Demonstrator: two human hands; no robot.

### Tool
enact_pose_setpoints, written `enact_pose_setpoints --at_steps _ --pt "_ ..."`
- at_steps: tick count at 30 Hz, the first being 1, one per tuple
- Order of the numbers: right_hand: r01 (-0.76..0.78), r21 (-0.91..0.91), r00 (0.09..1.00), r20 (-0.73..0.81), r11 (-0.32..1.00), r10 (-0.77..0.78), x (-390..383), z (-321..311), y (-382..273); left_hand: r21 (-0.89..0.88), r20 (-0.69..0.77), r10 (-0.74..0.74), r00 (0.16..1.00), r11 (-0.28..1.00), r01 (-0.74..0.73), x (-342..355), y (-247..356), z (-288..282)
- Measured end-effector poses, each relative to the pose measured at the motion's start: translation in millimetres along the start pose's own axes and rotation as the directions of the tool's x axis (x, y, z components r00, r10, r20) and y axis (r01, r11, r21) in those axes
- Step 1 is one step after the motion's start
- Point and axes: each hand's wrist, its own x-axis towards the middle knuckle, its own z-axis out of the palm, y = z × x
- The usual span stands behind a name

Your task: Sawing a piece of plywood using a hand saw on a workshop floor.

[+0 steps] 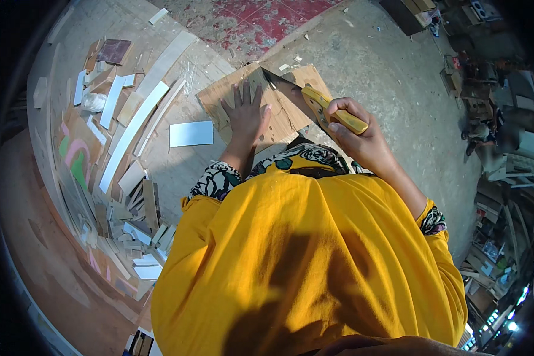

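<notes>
A pale wooden board point(288, 121) with visible grain and dark knots lies in front of me, close to my body. My left hand point(247, 115) rests flat on its left part, fingers spread and pointing away from me. My right hand point(359, 130) is wrapped round the yellow handle of a handsaw point(319, 101). The saw's dark blade slants across the board, its tip near the far edge, right of my left fingertips. Whether the teeth are in a cut cannot be made out. What supports the board underneath is hidden.
Left of the board lies a white rectangular piece point(191, 134). Farther left, wood offcuts and a long white strip point(133, 136) are piled up. Red tiling point(249, 21) shows at the far side, concrete floor point(391, 77) to the right, and clutter point(486, 107) along the right rim.
</notes>
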Motion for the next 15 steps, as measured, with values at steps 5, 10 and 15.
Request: enact_pose_setpoints --at_steps 5,10,15 --pt "0.002 -0.001 1.0 0.017 1.0 -0.002 3.0 2.5 -11.4 -0.006 0.083 -0.057 0.995 0.998 0.058 -4.7 2.3 -18.0" --pt "-0.039 0.014 0.999 0.028 0.999 0.039 22.6 6.3 -7.5 -0.022 0.096 -0.073 0.993 0.997 0.076 -5.3 4.8 -19.1" --pt "0.043 -0.033 0.995 0.094 0.998 -0.04 23.7 12.7 -16.9 -0.028 0.072 -0.081 0.994 0.996 0.083 -5.0 4.6 -20.9"
